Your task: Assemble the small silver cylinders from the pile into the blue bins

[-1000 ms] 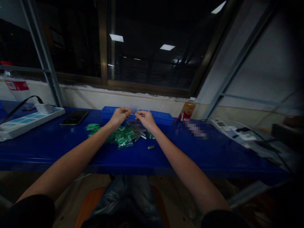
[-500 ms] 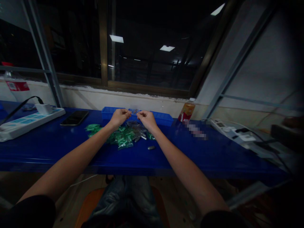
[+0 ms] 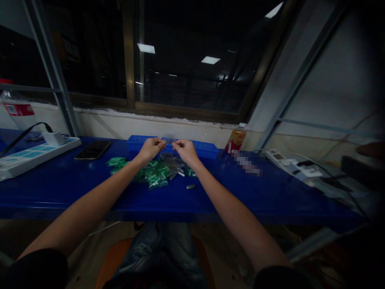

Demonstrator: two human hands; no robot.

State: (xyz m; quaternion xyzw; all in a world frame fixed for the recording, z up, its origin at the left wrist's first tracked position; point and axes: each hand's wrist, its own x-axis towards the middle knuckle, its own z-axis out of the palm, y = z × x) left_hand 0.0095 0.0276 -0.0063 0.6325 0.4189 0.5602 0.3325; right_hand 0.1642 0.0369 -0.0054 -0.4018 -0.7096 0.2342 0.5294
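My left hand (image 3: 152, 148) is closed in a pinch at the edge of a small clear plastic bag (image 3: 170, 137). Opposite it, my right hand (image 3: 185, 150) pinches the same bag from the other side. Thin dark metallic bits show in the bag between my fingertips, too small to name. Below both hands lies a pile of green plastic packets (image 3: 157, 176), mixed with clear bags (image 3: 173, 161) and several short metal cylinders. One metal cylinder (image 3: 190, 186) lies apart, nearer to me. Just behind my fingers is a blue divided tray (image 3: 204, 149).
On the left are a phone (image 3: 92, 150), a white power strip (image 3: 39, 154) and a large bottle (image 3: 18, 108). An amber drink bottle (image 3: 236, 141) stands to the right of the tray. Another power strip (image 3: 296, 166) with cables lies at far right, on the blue table (image 3: 90, 192).
My fingertips have shifted slightly around the small bag, the right hand moving a touch right. The view has drifted a little. The pile and the other things stay where they were.
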